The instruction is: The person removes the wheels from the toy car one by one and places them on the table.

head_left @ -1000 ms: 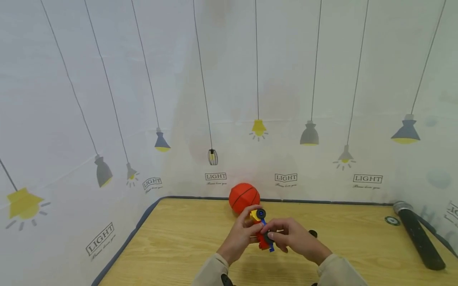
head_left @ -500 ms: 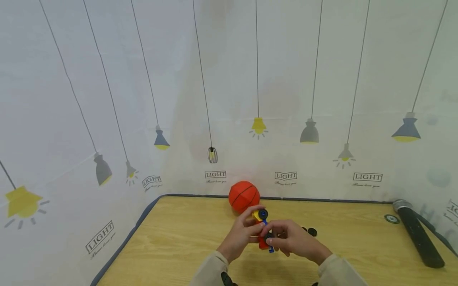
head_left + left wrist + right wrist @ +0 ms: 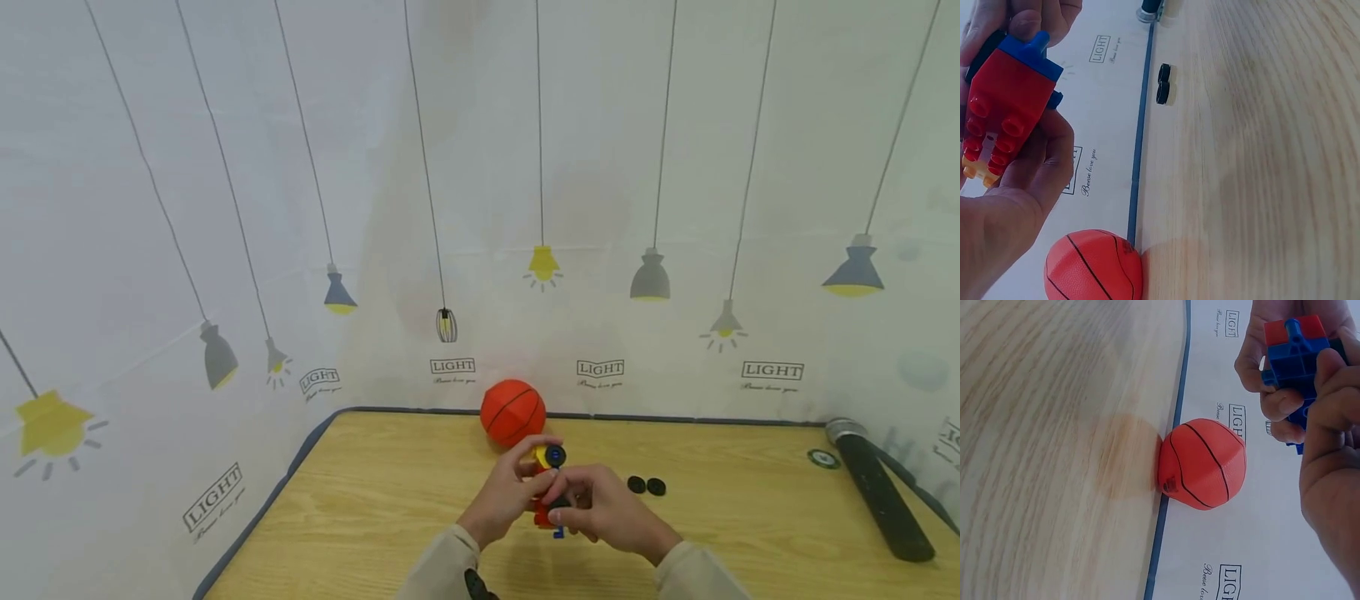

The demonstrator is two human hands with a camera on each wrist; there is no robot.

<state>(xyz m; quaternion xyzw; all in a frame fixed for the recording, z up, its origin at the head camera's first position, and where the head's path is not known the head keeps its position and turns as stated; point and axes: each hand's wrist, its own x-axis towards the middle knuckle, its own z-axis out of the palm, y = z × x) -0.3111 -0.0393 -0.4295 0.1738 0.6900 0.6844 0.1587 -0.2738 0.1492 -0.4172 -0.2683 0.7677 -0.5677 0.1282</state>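
My left hand (image 3: 504,498) grips a toy block car, held up over the table. In the left wrist view the car (image 3: 1007,94) shows studded red blocks with a yellow one at its end; its blue chassis (image 3: 1291,362) shows in the right wrist view. A black wheel (image 3: 555,456) sits at the car's far end. At the near end, the right hand (image 3: 611,510) pinches another black wheel (image 3: 558,503) against the car's side. Fingers partly cover that wheel, and whether it is fixed on its axle cannot be seen.
Two loose black wheels (image 3: 647,486) lie on the wooden table (image 3: 360,500), right of the hands. An orange-red toy basketball (image 3: 513,412) stands behind them by the wall sheet. A microphone (image 3: 883,496) and a small round disc (image 3: 823,459) lie at the right.
Both hands have tilted the car slightly, its near end swinging left. My right hand has shifted a little left, uncovering the two loose wheels. The right hand still pinches the near wheel.
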